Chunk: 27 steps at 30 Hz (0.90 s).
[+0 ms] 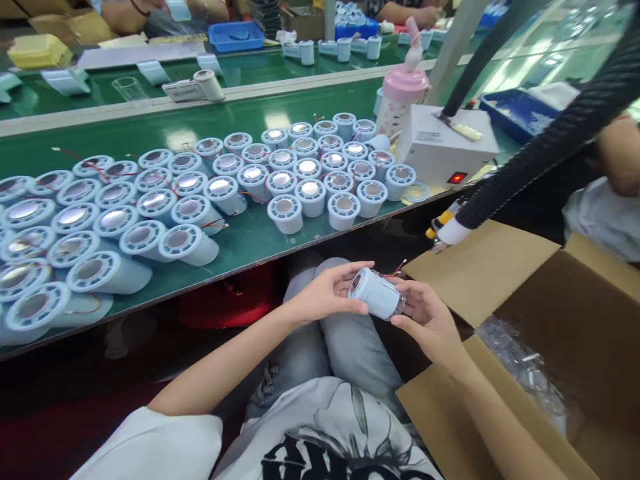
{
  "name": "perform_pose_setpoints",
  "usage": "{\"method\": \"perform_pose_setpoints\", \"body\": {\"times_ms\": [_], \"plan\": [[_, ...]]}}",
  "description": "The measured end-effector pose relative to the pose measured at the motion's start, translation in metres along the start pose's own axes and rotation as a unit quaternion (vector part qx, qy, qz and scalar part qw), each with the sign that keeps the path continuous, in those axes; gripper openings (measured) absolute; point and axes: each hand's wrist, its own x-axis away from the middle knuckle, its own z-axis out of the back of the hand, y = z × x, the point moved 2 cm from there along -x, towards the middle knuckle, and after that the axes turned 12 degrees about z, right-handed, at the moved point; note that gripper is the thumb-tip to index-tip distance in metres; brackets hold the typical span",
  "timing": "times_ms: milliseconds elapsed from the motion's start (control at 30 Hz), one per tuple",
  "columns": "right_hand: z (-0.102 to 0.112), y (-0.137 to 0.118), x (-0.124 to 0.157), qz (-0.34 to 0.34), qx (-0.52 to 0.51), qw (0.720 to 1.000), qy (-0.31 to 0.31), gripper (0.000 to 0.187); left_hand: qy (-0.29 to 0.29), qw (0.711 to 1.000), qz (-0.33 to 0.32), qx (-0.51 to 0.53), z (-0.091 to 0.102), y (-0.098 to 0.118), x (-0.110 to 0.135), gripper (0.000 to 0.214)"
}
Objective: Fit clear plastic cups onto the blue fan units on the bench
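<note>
Above my lap, a light blue cylindrical housing [377,293] lies tilted between both hands, with thin red, yellow and dark wires [400,268] sticking out on its upper side. My left hand [333,293] is closed around its ringed end, thumb below and fingers above. My right hand [425,317] grips a clear plastic piece [401,304] at the opposite end; whether it sits over or just against the housing I cannot tell. Several similar housings [187,243] stand or lean in rows on the green bench [260,250] in front, ringed ends up, some with wires hanging out.
An open cardboard box [575,333] with clear plastic parts [525,367] stands at my right. Above it hangs a black corrugated hose [550,133]. A white box with a red switch [445,150] and a pink-lidded bottle [403,93] stand on the bench. Co-workers' arms show beyond.
</note>
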Motion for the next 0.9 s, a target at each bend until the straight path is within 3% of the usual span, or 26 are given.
{"method": "perform_pose_setpoints", "body": {"times_ms": [100,167,300,433,633,767,900], "plan": [[0.013,0.016,0.004,0.015,0.024,0.994,0.109,0.041,-0.014,0.999,0.025,0.019,-0.01,0.008,-0.043,0.073],[0.025,0.023,0.002,0.024,0.052,0.987,0.151,0.044,-0.035,0.999,0.029,0.012,-0.02,0.016,-0.068,0.066],[0.049,0.031,-0.009,0.046,0.066,0.979,0.187,0.048,-0.061,0.997,0.035,-0.018,-0.034,0.031,-0.101,0.059],[0.062,0.034,-0.017,0.059,0.053,0.977,0.197,0.049,-0.069,0.997,0.026,-0.037,-0.038,0.041,-0.114,0.056],[0.057,0.03,-0.015,0.042,0.026,0.987,0.154,0.046,-0.068,0.996,0.027,-0.051,-0.027,0.036,-0.1,0.058],[0.048,0.009,-0.006,0.014,0.005,0.997,0.082,0.041,-0.088,0.992,0.026,-0.085,-0.016,0.024,-0.067,0.074],[0.039,-0.018,0.0,-0.024,0.01,1.0,-0.01,0.035,-0.114,0.982,-0.028,-0.151,-0.015,0.02,-0.029,0.071]]}}
